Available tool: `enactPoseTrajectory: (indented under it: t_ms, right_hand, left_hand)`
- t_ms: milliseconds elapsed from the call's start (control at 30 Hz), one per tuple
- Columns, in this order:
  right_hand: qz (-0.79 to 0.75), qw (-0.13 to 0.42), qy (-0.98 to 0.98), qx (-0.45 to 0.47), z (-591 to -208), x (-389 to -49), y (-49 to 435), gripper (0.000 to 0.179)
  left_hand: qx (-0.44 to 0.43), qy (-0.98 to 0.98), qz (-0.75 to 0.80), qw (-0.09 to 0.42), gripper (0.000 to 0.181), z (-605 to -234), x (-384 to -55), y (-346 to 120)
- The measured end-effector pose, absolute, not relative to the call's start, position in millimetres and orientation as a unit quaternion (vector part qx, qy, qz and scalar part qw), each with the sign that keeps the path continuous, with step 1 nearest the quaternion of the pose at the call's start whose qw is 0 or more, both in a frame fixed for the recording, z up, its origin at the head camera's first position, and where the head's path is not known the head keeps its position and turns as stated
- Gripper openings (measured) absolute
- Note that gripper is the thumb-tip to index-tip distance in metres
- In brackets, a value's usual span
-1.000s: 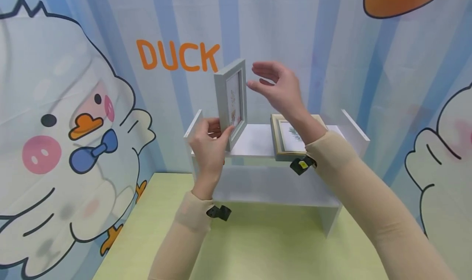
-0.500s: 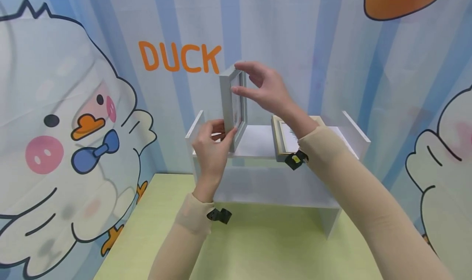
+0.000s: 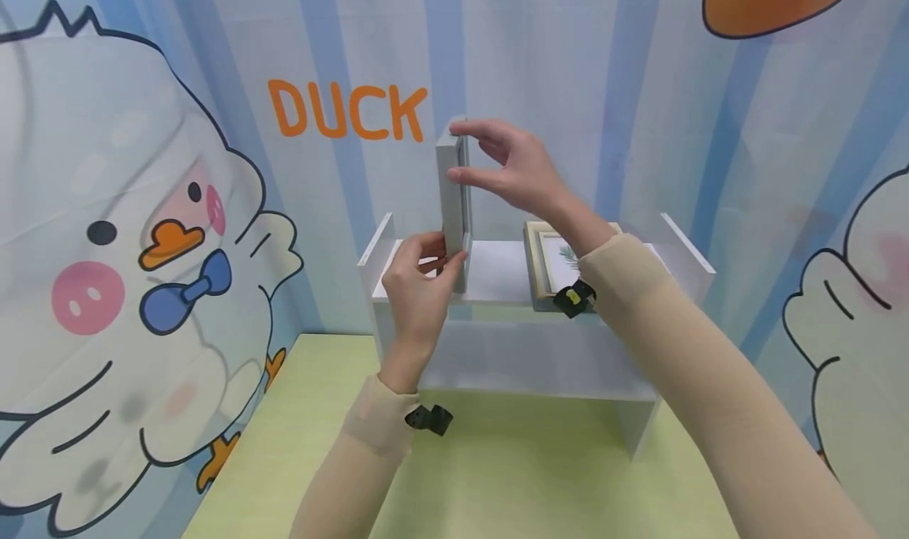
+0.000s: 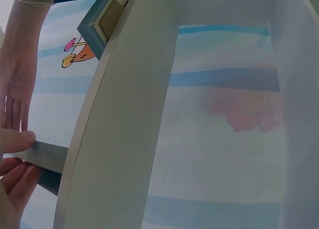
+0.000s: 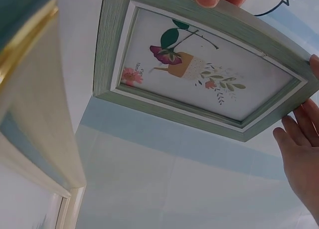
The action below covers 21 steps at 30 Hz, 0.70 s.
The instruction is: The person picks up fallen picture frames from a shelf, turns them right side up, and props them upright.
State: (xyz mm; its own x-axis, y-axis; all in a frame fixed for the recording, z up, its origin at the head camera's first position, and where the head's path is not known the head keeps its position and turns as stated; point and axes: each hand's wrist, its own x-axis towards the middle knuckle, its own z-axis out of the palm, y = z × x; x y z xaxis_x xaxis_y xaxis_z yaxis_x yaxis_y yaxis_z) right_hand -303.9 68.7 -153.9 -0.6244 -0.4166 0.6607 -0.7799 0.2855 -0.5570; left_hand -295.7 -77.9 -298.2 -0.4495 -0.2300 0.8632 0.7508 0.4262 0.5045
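Note:
A grey-green picture frame (image 3: 452, 196) stands upright on the white shelf (image 3: 497, 267), turned nearly edge-on in the head view. Its front, with a pressed rose and printed flowers, shows in the right wrist view, where the frame (image 5: 194, 69) appears tilted. Low on the near edge, my left hand (image 3: 424, 286) pinches it between thumb and fingers; the left wrist view shows this left hand (image 4: 17, 181) at the frame's side. Up at the top corner my right hand (image 3: 521, 168) grips it, thumb on the near edge and index finger on top.
Picture frames (image 3: 537, 278) lie stacked on the shelf's right side, the upper one holding a green leaf picture, partly behind my right wrist. Low side panels (image 3: 685, 251) bound the shelf. It stands on a pale yellow-green table (image 3: 511, 476) before a printed curtain (image 3: 554, 65).
My right hand has moved left onto the picture frame's top corner. The frame has turned from showing its front at an angle to nearly edge-on, shifting slightly right with my left hand.

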Motion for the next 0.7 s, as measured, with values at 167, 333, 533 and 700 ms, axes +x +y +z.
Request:
enactPoseTrajectory:
  t_ms: [167,333,533,700]
  right_hand:
    - [0.448,0.199,-0.779,0.390,-154,-305,71,0.050]
    - [0.449,0.203,-0.776,0.393,-153,-305,70,0.049]
    - [0.441,0.202,-0.778,0.399,-153,-306,65,0.049]
    - [0.433,0.201,-0.781,0.403,-152,-305,61,0.049]
  left_hand:
    - [-0.189,-0.685,-0.503,0.493,0.023,-299,-296,-77]
    - [-0.194,-0.677,-0.517,0.487,0.023,-299,-295,-82]
    - [-0.171,-0.686,-0.516,0.483,0.024,-299,-291,-102]
    - [-0.163,-0.734,-0.485,0.446,0.026,-301,-289,-114]
